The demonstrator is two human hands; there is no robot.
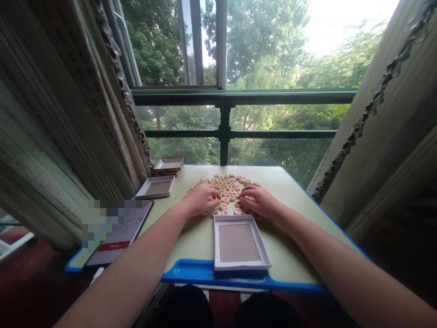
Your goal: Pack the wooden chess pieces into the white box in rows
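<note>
Several round wooden game pieces (228,183) with red and dark marks lie spread flat on the pale green table (290,182). My left hand (201,199) rests on the pile's left side, fingers curled over some pieces. My right hand (256,201) rests on the pile's right side, fingers bent and pressed down on pieces. Whether either hand grips a piece is hidden by the fingers. An empty white box tray (239,243) sits just in front of the pile, near the table's blue front edge.
A second empty tray (156,187) and a stacked brown box (168,166) lie at the back left. A tablet (121,232) lies at the left front corner. Curtains hang on both sides, and a window with a green railing (225,132) stands behind the table.
</note>
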